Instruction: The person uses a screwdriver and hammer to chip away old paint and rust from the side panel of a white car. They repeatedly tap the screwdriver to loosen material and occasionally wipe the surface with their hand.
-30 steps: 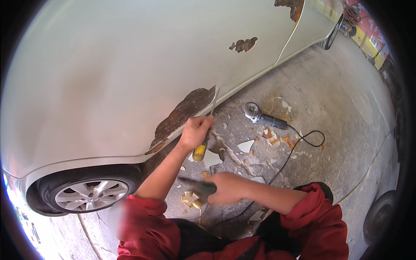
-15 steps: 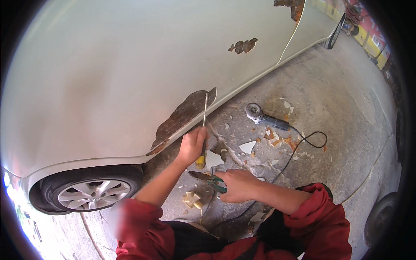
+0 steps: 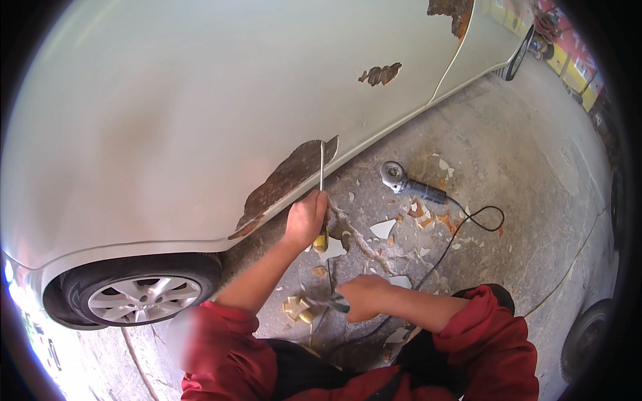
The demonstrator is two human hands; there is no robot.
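My left hand (image 3: 307, 217) is closed round a flat screwdriver (image 3: 322, 172) with a yellow handle. Its long shaft points away from me, and the tip rests at the right end of a bare, rusty brown patch (image 3: 281, 175) low on a pale car body (image 3: 167, 120). In my right hand (image 3: 366, 295) is a pair of pliers (image 3: 340, 306) with green handles, held low above the floor and apart from the car. Motion blurs the jaws of the pliers, so whether they are spread cannot be made out.
An angle grinder (image 3: 418, 188) lies on the concrete floor, its black cord (image 3: 447, 250) curling toward me. Paint flakes (image 3: 383, 229) and brown scraps are scattered around it. A crumpled yellowish lump (image 3: 296, 307) lies nearer me. The car's wheel (image 3: 144, 294) stands at left.
The pliers in my right hand have dropped toward me and away from the screwdriver handle. My left hand has shifted slightly right, with the screwdriver now more upright in view.
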